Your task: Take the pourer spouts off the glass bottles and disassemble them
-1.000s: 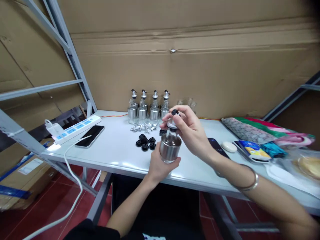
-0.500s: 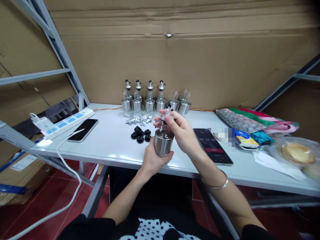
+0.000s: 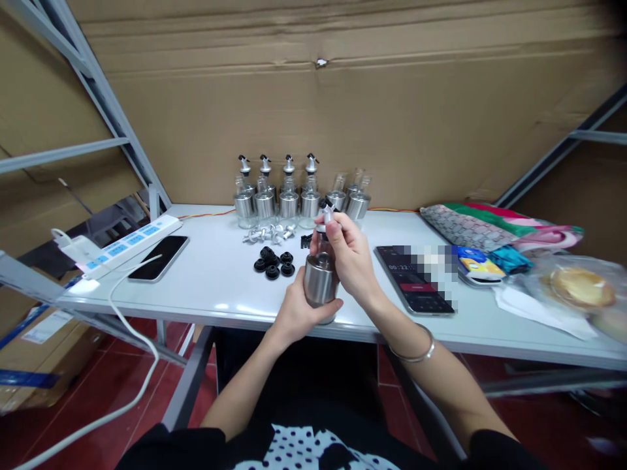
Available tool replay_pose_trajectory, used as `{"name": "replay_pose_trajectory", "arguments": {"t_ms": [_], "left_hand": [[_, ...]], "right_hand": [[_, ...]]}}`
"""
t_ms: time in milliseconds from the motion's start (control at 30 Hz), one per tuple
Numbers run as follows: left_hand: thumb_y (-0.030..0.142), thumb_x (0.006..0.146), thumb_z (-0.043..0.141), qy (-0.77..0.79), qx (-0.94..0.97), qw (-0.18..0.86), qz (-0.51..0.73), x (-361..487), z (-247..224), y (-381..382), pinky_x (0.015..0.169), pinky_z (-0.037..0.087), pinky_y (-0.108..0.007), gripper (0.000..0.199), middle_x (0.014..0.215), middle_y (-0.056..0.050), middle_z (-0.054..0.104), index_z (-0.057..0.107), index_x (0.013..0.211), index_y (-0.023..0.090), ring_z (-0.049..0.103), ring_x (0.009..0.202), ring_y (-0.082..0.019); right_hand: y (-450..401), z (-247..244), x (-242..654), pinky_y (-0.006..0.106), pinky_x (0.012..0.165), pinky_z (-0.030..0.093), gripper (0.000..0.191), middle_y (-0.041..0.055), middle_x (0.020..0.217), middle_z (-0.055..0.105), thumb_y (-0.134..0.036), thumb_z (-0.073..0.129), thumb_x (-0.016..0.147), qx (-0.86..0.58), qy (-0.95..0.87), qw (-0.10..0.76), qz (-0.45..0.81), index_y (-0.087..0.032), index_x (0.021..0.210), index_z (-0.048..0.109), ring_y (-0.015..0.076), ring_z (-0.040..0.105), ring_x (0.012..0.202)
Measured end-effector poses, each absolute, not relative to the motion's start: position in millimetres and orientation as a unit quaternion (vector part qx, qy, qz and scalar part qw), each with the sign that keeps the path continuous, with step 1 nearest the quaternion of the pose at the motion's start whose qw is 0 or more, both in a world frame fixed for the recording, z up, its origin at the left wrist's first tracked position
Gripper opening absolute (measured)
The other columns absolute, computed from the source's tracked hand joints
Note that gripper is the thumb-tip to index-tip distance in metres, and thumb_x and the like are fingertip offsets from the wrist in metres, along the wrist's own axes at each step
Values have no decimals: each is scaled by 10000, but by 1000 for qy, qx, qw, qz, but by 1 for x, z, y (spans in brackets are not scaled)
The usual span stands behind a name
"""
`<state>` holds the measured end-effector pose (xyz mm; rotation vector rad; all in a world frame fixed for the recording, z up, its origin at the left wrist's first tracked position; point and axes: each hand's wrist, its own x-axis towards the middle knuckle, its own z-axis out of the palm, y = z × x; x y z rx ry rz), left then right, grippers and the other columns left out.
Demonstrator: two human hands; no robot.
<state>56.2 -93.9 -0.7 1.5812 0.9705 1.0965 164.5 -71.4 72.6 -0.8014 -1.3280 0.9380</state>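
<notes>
My left hand (image 3: 300,308) is wrapped round the lower body of a glass oil bottle (image 3: 321,279) with a steel sleeve, held upright over the front of the table. With thumb and fingers, my right hand (image 3: 353,256) grips a silver pour spout (image 3: 328,215) with a black tip at the bottle's neck. The fingers partly cover the neck, so how deep the spout sits is hidden. Left of the bottle lie several black stoppers (image 3: 273,262). Behind them is a pile of loose silver spout parts (image 3: 269,234), with small black pieces (image 3: 306,241) beside it.
Rows of steel-sleeved bottles (image 3: 289,205) stand at the back, several with spouts on. A power strip (image 3: 132,245) and a phone (image 3: 159,258) lie at left. At right are a phone showing a timer (image 3: 416,287), a patterned cloth bag (image 3: 455,232) and wrapped pastry (image 3: 582,287).
My right-hand fingers have closed in more tightly round the spout, which sits slightly lower. The view has shifted a little; the bottle stays in my left hand.
</notes>
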Motion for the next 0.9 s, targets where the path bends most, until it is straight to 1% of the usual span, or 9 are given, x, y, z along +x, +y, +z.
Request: {"name": "replay_pose_trajectory", "arguments": {"t_ms": [267,333,433,500,567,667,733,833,900], "left_hand": [[366,622,760,419,664,428,447,58,-2,-95,634,469,-247,507,853,-16,632,496,1017,190,577,703,-146],[374,625,758,422,668,424,443,58,-2,-95,646,467,-248,507,862,-18,628,494,1016,188,577,720,-150],[389,624,757,420,673,427,435,57,-2,-95,659,462,-246,538,877,-18,619,487,1043,186,573,745,-152],[397,628,755,416,675,430,431,56,-2,-95,654,457,-240,554,870,-12,609,478,1061,188,563,739,-145],[401,634,751,414,675,431,433,56,-2,-94,637,448,-235,533,836,-1,593,474,1035,187,545,712,-133],[405,636,750,415,667,431,443,56,-3,-94,612,435,-230,503,783,15,564,461,983,183,518,672,-119],[409,637,750,416,667,431,443,56,-4,-94,604,430,-229,505,780,17,562,459,983,183,514,665,-117],[409,638,749,416,678,430,427,56,-2,-95,624,438,-235,545,826,4,587,466,1046,185,537,698,-130],[411,642,746,420,682,426,421,55,0,-96,655,448,-247,570,865,-9,602,462,1082,184,558,738,-147]], "right_hand": [[-69,69,165,251,482,439,388,-24,628,526,-638,435,842,-352,-571,630,392,-257,873,498,134,586,588],[-66,70,168,255,500,457,408,-16,666,545,-658,393,848,-351,-570,636,384,-268,909,495,143,610,635],[-61,77,179,268,574,497,405,1,799,593,-657,345,865,-344,-560,679,327,-300,991,486,145,629,742],[-63,86,190,272,613,507,350,9,876,606,-616,383,874,-344,-563,703,267,-315,1017,490,142,624,790],[-68,94,202,275,618,501,268,7,868,611,-543,495,858,-351,-585,698,218,-311,990,519,137,609,752],[-80,101,214,286,603,480,172,-2,756,613,-411,658,784,-378,-655,631,176,-261,818,580,136,576,655],[-83,104,219,300,619,472,146,6,729,627,-353,692,756,-399,-710,561,147,-237,736,606,149,577,662],[-80,106,222,302,640,466,89,21,781,654,-304,699,733,-417,-767,474,110,-229,755,656,165,597,710],[-78,107,223,279,620,460,63,21,808,664,-252,685,718,-425,-798,415,106,-221,767,661,158,605,707]]}}
